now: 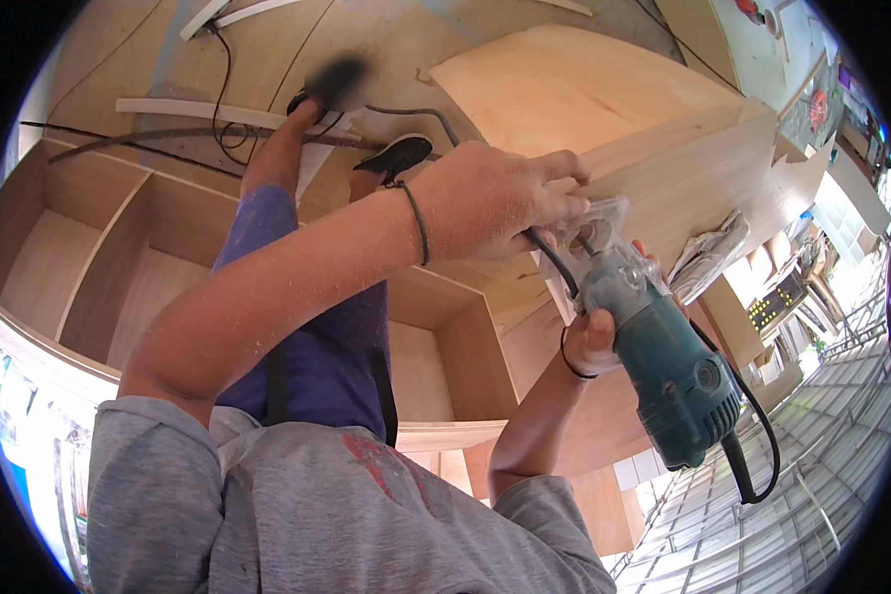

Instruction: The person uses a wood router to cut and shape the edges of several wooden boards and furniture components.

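Observation:
A teal trim router (671, 371) with a clear plastic base (594, 233) is held up at the right, tilted, its motor end toward the lower right. My right hand (594, 342) is closed round the body just behind the base; part of its fingers is hidden behind the tool. At the other end, my left hand (495, 198) has its fingers curled at the clear base, gripping its edge. A black power cord (762, 436) loops from the motor end, and a stretch of black cord shows under my left hand. The bit cannot be made out.
An open wooden cabinet (99, 238) with several compartments lies around my legs. A large plywood sheet (564, 89) is ahead, with a crumpled plastic bag (711, 252) on the boards at the right. Cords and wood strips (198, 111) lie on the floor near my feet.

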Available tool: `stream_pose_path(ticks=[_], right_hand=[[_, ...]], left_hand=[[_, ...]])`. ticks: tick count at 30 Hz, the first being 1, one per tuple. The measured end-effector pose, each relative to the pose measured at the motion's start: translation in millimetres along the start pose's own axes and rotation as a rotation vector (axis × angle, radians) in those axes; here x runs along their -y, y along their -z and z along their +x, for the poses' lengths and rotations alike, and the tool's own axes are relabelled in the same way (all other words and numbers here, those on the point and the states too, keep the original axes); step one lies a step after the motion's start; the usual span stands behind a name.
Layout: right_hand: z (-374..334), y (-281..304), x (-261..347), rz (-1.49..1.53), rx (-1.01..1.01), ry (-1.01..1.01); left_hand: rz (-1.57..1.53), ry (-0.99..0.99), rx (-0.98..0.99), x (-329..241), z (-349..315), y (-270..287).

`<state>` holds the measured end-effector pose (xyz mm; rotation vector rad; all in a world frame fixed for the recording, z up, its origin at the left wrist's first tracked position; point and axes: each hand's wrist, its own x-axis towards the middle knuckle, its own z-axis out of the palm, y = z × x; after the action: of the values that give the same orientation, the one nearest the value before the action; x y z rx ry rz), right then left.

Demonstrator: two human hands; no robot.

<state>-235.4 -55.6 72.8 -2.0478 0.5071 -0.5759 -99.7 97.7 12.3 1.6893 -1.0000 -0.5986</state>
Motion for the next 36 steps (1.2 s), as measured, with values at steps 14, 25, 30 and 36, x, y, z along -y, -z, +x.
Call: stream_pose_path(ticks=[14, 25, 30, 36], right_hand=[[-1.4, 2.0, -4.6, 0.090, -0.040, -0.040], [-2.1, 4.0, -7.8, 0.130, -0.045, -0.057], [-1.6, 2.7, -6.9, 0.135, -0.051, -0.059], [-2.0, 5.0, -9.7, 0.138, -0.057, -0.053]], left_hand=[[0.035, -0.052, 0.004, 0.0, 7.7, 4.1], [0.017, -0.098, 0.023, 8.2, 12.4, 4.0], [0.028, -0.112, -0.021, 13.2, 11.1, -4.7], [-0.012, -0.119, 0.009, 15.2, 11.5, -6.0]])
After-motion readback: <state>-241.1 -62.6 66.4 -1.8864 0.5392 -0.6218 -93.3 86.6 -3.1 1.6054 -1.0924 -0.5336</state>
